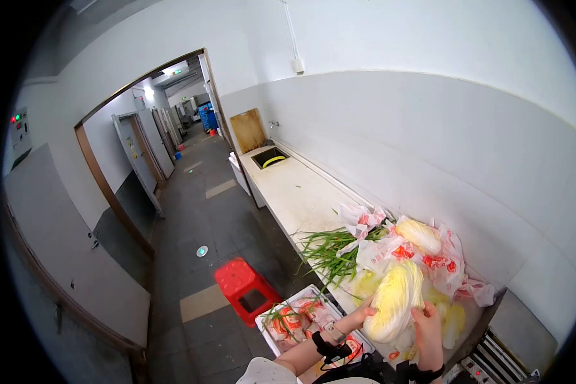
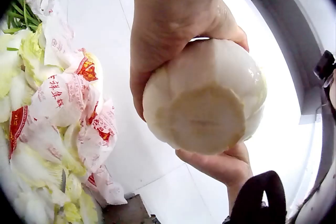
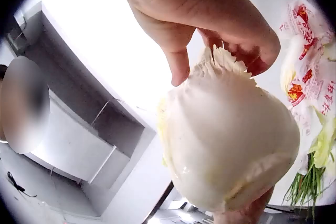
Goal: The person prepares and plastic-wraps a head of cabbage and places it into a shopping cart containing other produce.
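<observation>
A napa cabbage (image 1: 397,294), yellow at the leafy top and white lower down, is held above the counter between both hands. My left hand (image 1: 365,312) grips it from the left, fingers and thumb spread round its lower part. In the left wrist view its round cut base (image 2: 205,119) faces that camera. My right hand (image 1: 429,328) holds the other side; in the right wrist view its fingers (image 3: 247,50) curl over a ragged leaf edge. Loose cabbage leaves (image 1: 453,323) lie below, and a second cabbage (image 1: 418,234) rests on red-printed plastic bags (image 1: 445,262).
Green onions (image 1: 333,253) lie on the counter (image 1: 281,198), overhanging its edge. A white crate (image 1: 265,333) of bagged items stands below, beside a red stool (image 1: 243,288). A sink (image 1: 269,157) sits at the far end. Equipment with switches (image 1: 477,371) is at the right.
</observation>
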Motion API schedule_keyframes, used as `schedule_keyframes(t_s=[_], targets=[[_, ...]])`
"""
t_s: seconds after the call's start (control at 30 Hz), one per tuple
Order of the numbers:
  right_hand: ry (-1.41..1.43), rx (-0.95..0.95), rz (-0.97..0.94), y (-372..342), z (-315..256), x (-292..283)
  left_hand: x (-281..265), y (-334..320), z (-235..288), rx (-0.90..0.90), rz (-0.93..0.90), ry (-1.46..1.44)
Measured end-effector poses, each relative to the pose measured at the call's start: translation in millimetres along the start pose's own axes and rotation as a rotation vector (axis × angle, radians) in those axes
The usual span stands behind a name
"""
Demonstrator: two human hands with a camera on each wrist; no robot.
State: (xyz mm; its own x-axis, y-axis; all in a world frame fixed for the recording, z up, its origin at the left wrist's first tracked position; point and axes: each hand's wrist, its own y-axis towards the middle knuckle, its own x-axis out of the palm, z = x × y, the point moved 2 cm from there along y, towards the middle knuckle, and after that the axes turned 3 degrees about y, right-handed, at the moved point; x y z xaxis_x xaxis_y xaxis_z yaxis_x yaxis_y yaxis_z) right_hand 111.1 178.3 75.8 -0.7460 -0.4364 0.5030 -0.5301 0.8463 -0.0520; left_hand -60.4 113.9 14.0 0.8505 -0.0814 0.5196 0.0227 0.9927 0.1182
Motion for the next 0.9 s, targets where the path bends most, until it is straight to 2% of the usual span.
schedule_keyframes(t_s=[0.07, 0.17, 0.23, 0.3, 0.37, 0.47, 0.53, 0.63, 0.77, 0.87, 0.9], targets=[[-0.117, -0.038, -0.039, -0.6, -0.3, -4.1, -2.8, -0.2, -2.4, -0.007, 0.021, -0.018], [-0.296, 0.022, 0.005, -3.5, -3.5, -4.5, 6.8, -7.5, 7.2, -0.021, 0.050, 0.035], [-0.169, 0.038, -0.018, -5.6, 0.4, -5.2, -1.9, -10.6, 0.1, -0.077, 0.100, 0.056], [0.005, 0.023, -0.018, -7.4, 3.7, -0.6, 10.6, -17.4, 3.8, -0.094, 0.174, 0.059], [0.052, 0.050, -0.026, -9.2, 3.2, -2.1, 22.7, -19.0, 11.5, -0.098, 0.270, 0.063], [0.039, 0.041, -0.023, -15.6, -1.4, -2.8, 5.3, -14.7, -8.7, -0.109, 0.099, -0.057], [0.030, 0.032, -0.006, -16.4, 3.3, -6.8, 3.5, -14.8, -15.5, -0.025, 0.083, -0.057], [-0.021, 0.017, 0.015, -19.8, 0.3, -7.6, -4.5, -16.3, -21.7, -0.144, 0.095, -0.074], [-0.192, -0.035, 0.038, -24.5, -14.9, -7.2, -4.7, -13.6, -28.3, -0.133, 0.115, -0.107], [-0.385, -0.053, 0.036, -23.8, -13.6, -13.5, -0.9, -9.4, -24.4, -0.165, 0.016, 0.038], [-0.455, -0.049, 0.036, -23.2, -12.8, -16.1, 3.7, -9.1, -23.3, -0.163, 0.045, 0.074]])
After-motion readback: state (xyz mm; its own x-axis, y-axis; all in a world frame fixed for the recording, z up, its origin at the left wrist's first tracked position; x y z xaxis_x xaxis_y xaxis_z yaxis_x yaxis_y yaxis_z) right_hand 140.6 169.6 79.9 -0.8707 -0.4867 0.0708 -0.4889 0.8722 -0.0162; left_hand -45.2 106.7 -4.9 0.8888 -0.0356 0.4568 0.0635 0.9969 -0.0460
